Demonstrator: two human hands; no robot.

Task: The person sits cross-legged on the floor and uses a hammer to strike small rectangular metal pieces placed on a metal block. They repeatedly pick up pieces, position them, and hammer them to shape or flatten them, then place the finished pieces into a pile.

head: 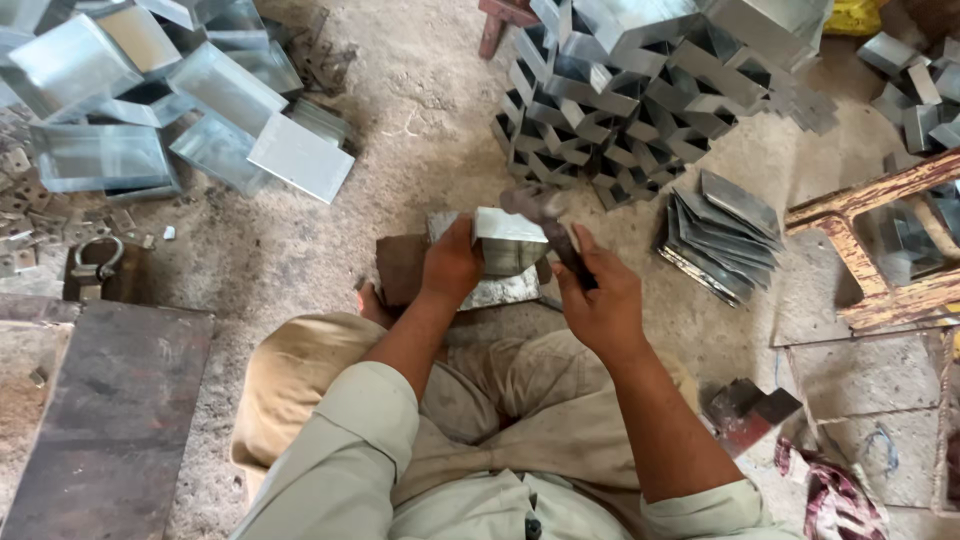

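Note:
My left hand (452, 262) grips a folded sheet-metal box piece (508, 238) from its left side and holds it on a metal block (497, 290) on the ground in front of my knees. My right hand (600, 295) is closed around the handle of a hammer (545, 215). The hammer's dark head is blurred and hovers just above the top right edge of the box piece.
A stack of finished metal boxes (620, 90) stands ahead. Flat bent sheets (720, 235) lie to the right beside a worn wooden stool (870, 250). Larger shiny boxes (150, 100) sit at upper left. A dark steel plate (110, 420) lies at lower left.

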